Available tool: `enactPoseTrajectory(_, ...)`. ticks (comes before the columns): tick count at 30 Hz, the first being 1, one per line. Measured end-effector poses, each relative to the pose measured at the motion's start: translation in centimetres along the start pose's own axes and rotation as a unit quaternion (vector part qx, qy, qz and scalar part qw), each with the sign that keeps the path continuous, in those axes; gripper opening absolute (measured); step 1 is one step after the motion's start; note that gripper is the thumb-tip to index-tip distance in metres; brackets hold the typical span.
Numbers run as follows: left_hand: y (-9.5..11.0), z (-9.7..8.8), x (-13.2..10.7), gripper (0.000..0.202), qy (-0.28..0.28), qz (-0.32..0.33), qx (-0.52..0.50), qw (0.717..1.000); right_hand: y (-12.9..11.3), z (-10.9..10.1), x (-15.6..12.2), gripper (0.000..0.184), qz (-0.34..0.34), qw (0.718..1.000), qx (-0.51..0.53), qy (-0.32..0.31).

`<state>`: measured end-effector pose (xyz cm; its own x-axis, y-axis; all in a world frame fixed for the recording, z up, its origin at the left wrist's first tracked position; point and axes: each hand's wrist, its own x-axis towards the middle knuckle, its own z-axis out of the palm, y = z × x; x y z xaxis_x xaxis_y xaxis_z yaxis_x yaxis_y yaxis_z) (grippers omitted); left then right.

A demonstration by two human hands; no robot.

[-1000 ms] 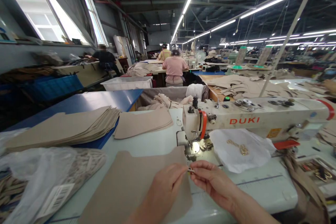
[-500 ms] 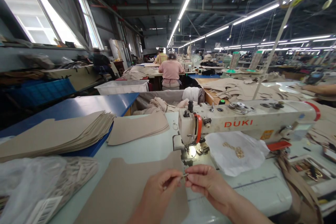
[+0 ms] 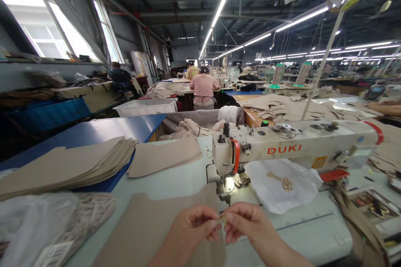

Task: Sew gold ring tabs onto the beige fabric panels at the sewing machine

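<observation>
Just in front of the sewing machine [image 3: 294, 146], my two hands meet fingertip to fingertip. My left hand [image 3: 196, 229] pinches a small thin beige strip, mostly hidden by the fingers. Between the thumb and fingers of my right hand [image 3: 246, 223] is a small gold-coloured metal ring [image 3: 224, 219], only partly showing; the strip's end appears to touch it. Below my hands a large beige fabric panel [image 3: 150, 225] lies flat on the machine table, its upper right corner close to the lit needle area [image 3: 228, 183]. More gold rings [image 3: 283, 181] rest on a white cloth right of the needle.
A stack of beige panels [image 3: 69, 162] and a smaller pile [image 3: 166, 154] lie to the left. Nearer sits a clear plastic bag [image 3: 40, 221] of fabric pieces. At the right is a tray [image 3: 372, 204] with metal parts. A person in pink [image 3: 203, 85] sits ahead.
My hands stay together, but the fingers have shifted their pinch. A gold-coloured ring now shows at the right fingertips. The view has tipped slightly.
</observation>
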<state>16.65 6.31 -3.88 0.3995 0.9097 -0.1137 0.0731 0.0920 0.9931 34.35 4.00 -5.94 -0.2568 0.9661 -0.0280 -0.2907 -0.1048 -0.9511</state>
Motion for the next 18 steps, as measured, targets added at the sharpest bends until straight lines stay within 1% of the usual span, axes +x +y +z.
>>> enactPoseTrajectory(3,-0.2,0.0,-0.2,0.030,-0.014,0.000,-0.018,1.000,0.2,-0.1,-0.1,0.048,0.013,1.000,-0.008,-0.008)
enactPoseTrajectory(4,-0.3,0.0,-0.2,0.031,-0.016,0.000,-0.026,1.000,0.3,-0.1,-0.1,0.048,0.005,1.000,-0.011,-0.002)
enactPoseTrajectory(8,-0.7,0.2,-0.2,0.034,-0.005,-0.001,-0.041,0.999,0.6,-0.1,-0.3,0.045,-0.053,0.996,-0.016,0.064)
enactPoseTrajectory(10,-0.7,0.5,-0.3,0.033,0.009,-0.002,-0.036,0.999,0.8,0.0,-0.5,0.039,-0.063,0.996,-0.023,0.062)
enactPoseTrajectory(12,-0.5,0.8,-0.5,0.031,0.022,-0.003,-0.023,0.999,1.1,0.3,-0.5,0.035,-0.058,0.997,-0.027,0.050)
enactPoseTrajectory(15,-0.3,0.9,-0.8,0.036,0.031,-0.013,-0.016,0.999,1.6,0.6,-0.1,0.036,-0.038,0.998,-0.011,0.055)
enactPoseTrajectory(18,-0.5,0.6,-1.0,0.049,0.030,-0.048,-0.071,0.996,1.9,0.7,0.3,0.040,-0.017,0.998,0.010,0.053)
